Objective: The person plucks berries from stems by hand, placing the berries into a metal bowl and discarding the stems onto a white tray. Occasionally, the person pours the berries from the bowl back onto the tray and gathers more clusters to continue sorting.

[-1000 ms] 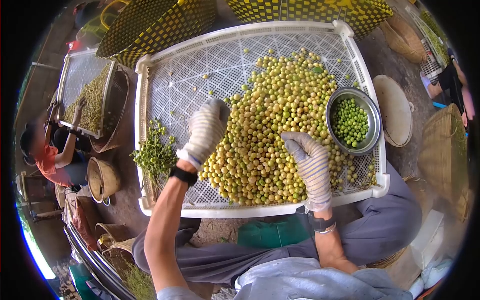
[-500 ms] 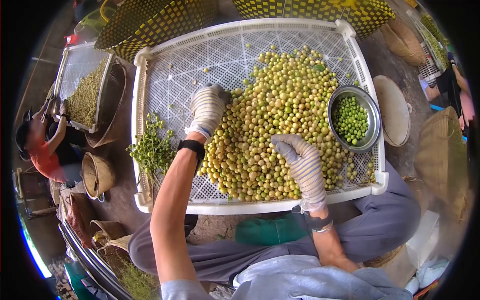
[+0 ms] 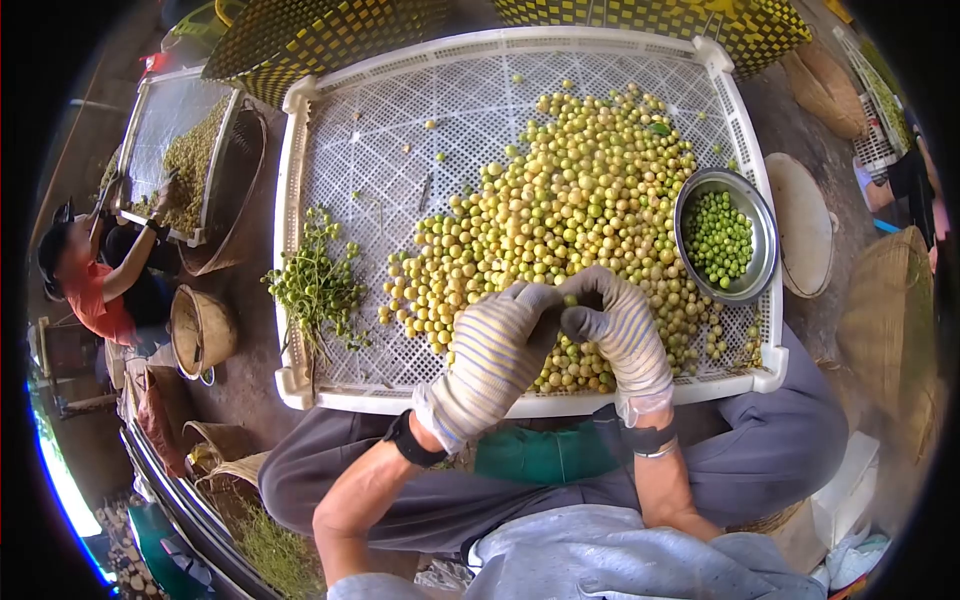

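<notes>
My left hand (image 3: 505, 345) and my right hand (image 3: 622, 330), both in striped knit gloves with grey fingertips, come together above the front of a white mesh tray (image 3: 350, 190). Between their fingertips shows a small green berry (image 3: 570, 300), which the thumb and forefinger of my right hand pinch. The fingers of my left hand curl in against it, and what they hold is hidden. Under and beyond both hands spreads a heap of yellow-green berries (image 3: 560, 220). A metal bowl (image 3: 686, 247) on the tray's right side holds smaller, brighter green berries (image 3: 722, 240).
A bunch of green stems with berries (image 3: 318, 280) lies at the tray's left edge. Yellow-and-black woven baskets (image 3: 325, 45) stand behind the tray. Leftward, a person in an orange shirt (image 3: 100, 300) works at another tray (image 3: 165, 120). A round basket lid (image 3: 803, 225) lies right.
My left hand has come back from the heap's far left edge to meet my right hand at the front. The right hand has stayed near its place. The view has shifted slightly.
</notes>
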Demonstrator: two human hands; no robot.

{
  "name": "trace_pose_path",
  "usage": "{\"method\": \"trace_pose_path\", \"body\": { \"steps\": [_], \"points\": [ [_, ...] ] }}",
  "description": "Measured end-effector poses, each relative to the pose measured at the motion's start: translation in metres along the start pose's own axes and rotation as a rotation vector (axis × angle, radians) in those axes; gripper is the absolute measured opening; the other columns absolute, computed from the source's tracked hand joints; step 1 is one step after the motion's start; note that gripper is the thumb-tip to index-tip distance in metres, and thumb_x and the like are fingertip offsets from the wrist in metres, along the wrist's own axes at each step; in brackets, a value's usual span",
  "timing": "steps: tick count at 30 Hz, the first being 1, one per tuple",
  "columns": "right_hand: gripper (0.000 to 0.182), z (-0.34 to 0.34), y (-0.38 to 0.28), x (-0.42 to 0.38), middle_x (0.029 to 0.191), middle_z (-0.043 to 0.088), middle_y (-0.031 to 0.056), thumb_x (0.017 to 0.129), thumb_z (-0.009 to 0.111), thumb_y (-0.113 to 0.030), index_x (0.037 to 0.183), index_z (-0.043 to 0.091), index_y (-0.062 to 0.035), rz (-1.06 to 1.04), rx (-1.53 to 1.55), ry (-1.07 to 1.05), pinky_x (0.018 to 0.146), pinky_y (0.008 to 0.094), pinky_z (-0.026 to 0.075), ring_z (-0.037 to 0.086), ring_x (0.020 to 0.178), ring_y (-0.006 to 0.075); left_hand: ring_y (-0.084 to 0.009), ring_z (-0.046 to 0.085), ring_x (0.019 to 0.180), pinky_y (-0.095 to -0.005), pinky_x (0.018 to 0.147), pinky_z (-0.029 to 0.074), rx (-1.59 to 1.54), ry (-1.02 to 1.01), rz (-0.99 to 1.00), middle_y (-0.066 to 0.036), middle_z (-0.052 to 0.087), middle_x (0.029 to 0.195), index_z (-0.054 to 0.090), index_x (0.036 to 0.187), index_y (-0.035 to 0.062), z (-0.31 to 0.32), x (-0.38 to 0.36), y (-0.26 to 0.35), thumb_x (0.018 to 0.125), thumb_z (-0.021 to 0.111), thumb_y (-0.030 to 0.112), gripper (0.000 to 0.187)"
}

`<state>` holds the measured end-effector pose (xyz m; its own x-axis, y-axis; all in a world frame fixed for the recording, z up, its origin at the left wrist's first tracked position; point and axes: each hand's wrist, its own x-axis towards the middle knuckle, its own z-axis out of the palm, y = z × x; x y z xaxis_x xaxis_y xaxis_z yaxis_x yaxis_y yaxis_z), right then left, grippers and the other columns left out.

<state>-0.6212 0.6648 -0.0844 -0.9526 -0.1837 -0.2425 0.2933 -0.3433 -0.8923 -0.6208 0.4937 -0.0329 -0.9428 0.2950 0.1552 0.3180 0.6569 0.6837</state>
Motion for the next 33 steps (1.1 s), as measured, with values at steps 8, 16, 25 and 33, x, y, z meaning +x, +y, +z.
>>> {"method": "trace_pose_path", "body": {
  "steps": [8,16,25,33],
  "points": [
    [0.043,-0.006,-0.006,0.013,0.101,0.072,0.0078,0.096,0.070,-0.034,0.126,0.065,-0.0042,-0.475,-0.735,0.285,0.068,0.0315,0.052,0.063,0.076,0.0135,-0.0347,0.069,0.082,-0.0423,0.077,0.055,0.210,-0.983,-0.135,-0.014,0.070,0.091,0.069,0.114,0.0080,-0.033,-0.083,0.028,0.084,0.067,0.012,0.030],
    [0.028,-0.017,-0.009,0.007,0.112,0.072,0.0138,0.095,0.070,-0.014,0.119,0.069,-0.0003,-0.286,-0.673,0.308,0.086,0.0329,0.054,0.068,0.095,0.0197,-0.0160,0.056,0.058,-0.0334,0.060,0.054,0.490,0.008,-0.533,-0.006,0.063,0.070,0.068,0.097,0.0072,-0.086,0.013,-0.124,0.100,0.065,0.031,0.024],
    [0.024,-0.004,-0.002,0.005,0.107,0.073,0.0168,0.093,0.071,-0.013,0.113,0.071,0.0003,-0.323,-0.715,0.228,0.087,0.0361,0.053,0.070,0.098,0.0268,-0.0303,0.064,0.063,-0.0429,0.056,0.051,0.716,0.108,-0.502,-0.017,0.065,0.073,0.066,0.099,0.0022,-0.054,0.063,-0.207,0.087,0.068,0.011,0.015],
    [0.023,-0.005,-0.008,0.003,0.106,0.074,0.0142,0.095,0.070,-0.014,0.113,0.072,0.0002,-0.223,-0.625,0.224,0.087,0.0340,0.053,0.069,0.096,0.0212,-0.0277,0.070,0.078,-0.0425,0.069,0.053,0.493,0.251,-0.525,-0.016,0.073,0.089,0.065,0.101,0.0047,-0.061,0.029,-0.201,0.094,0.064,0.011,0.009]
  ]
}}
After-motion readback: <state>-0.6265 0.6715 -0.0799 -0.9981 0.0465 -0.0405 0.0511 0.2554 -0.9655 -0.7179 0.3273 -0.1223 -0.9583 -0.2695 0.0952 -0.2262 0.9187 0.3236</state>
